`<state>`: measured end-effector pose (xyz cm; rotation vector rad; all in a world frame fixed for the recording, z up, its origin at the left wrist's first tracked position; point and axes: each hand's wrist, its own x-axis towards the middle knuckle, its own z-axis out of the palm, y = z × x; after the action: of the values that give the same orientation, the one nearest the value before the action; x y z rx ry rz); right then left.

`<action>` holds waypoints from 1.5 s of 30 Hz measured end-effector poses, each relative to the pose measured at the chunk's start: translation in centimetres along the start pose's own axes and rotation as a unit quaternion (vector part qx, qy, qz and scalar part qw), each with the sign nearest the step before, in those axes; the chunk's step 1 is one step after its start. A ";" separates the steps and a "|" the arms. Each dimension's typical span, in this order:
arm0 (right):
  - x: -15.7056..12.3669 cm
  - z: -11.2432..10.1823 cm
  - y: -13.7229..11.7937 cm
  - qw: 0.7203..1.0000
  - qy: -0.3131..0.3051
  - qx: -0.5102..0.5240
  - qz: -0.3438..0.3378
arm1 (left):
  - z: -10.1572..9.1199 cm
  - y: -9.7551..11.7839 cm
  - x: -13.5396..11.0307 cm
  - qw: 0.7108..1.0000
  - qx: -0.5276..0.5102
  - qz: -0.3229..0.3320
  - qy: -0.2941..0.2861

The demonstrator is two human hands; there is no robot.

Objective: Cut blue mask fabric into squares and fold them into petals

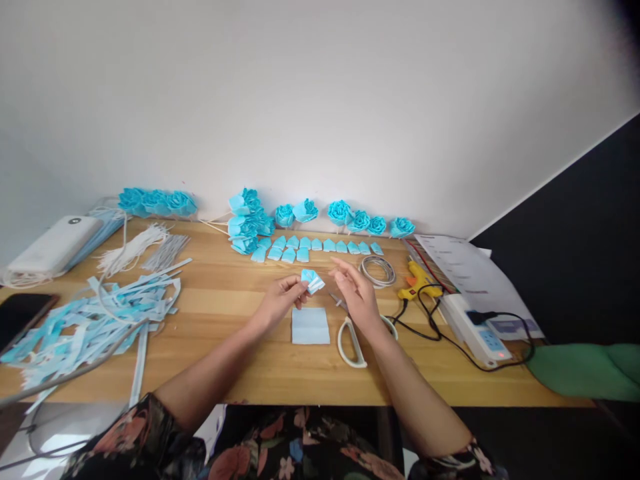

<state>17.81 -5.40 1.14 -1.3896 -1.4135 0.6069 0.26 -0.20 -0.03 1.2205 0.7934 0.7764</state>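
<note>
My left hand (283, 298) pinches a small folded piece of light blue fabric (312, 281), with white edges showing, above the table. To its right my right hand (356, 290) holds nothing, its fingers apart and pointing toward the piece. Below the left hand a pale blue square sheet (311, 327) lies flat. White-handled scissors (353, 343) lie beneath my right wrist, partly covered by it. Beyond the hands, several folded blue petal pieces (302, 255) are lined up in rows.
Blue fabric flowers (340, 212) stand along the wall. At left lie cut strips (100, 327), a phone (23, 320) and a white power bank (57, 243). A wire coil (378, 271), yellow glue gun (420, 280) and corded power strip (475, 333) lie right.
</note>
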 end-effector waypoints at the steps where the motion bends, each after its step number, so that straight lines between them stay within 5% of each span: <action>1: 0.1 0.0 0.3 0.998 -0.029 0.041 0.034 | 0.0 0.0 0.0 1.000 0.013 0.000 -0.007; 6: 0.2 0.7 1.0 0.976 -0.122 0.157 0.085 | 0.0 -0.3 0.2 0.997 0.063 0.003 -0.038; 24: 0.1 0.8 0.7 0.974 -0.111 0.176 0.091 | -0.2 -0.5 0.4 0.999 0.031 0.005 0.013; 35: 0.1 1.0 1.2 0.966 -0.141 0.192 0.096 | -0.3 -0.6 0.4 0.998 0.056 0.024 0.012; 45: 0.2 1.1 1.6 0.969 -0.108 0.203 0.092 | -0.1 -0.4 0.2 0.996 0.089 -0.003 -0.026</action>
<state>17.54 -4.55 -0.56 -1.1543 -1.2445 1.1303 0.36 -0.05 -0.45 1.3912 0.8368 0.6769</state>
